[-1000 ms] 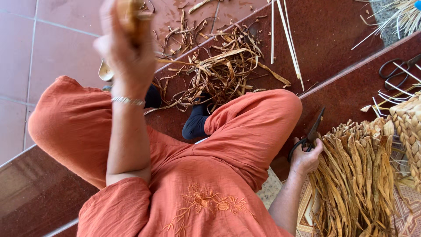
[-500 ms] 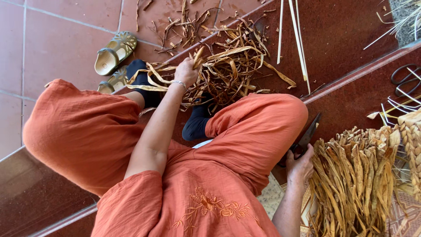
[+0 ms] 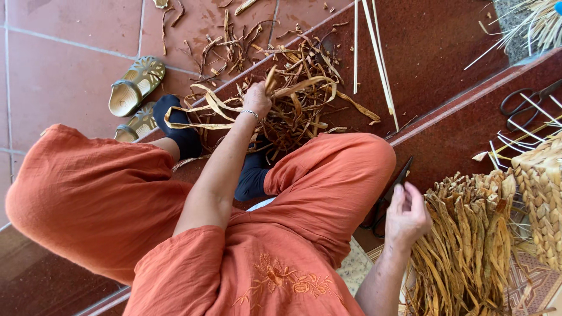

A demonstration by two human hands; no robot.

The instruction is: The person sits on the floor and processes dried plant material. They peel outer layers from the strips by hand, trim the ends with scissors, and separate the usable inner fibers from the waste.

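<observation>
Seated person in orange trousers (image 3: 328,193) and orange embroidered top (image 3: 257,281), dark socks (image 3: 181,131), legs out over red tile steps (image 3: 445,76).

Bundle of dried flat leaf strips (image 3: 468,246) stands at the person's right, just beside the right knee, touching a plaited woven piece (image 3: 541,199) at frame right edge.

Heap of loose dried strip scraps (image 3: 304,111) lies on the lower step ahead of the feet, some curling over the left sock.

Left hand (image 3: 257,99): arm stretched forward, fingers closed round a few strips at the top of the scrap heap, bracelet on wrist.

Right hand (image 3: 407,216): by the right knee, touching the edge of the bundle, fingers curled on the handles of dark scissors (image 3: 392,190); blades point up and away along the step. Grip looks loose; can't tell if the blades are apart.

Two long pale cane strips (image 3: 374,58) lie on the step beyond the heap.

Pair of gold sandals (image 3: 136,88) on the floor tiles, left of the feet.

Second pair of scissors (image 3: 527,99) on the upper step, well apart from the hand.
</observation>
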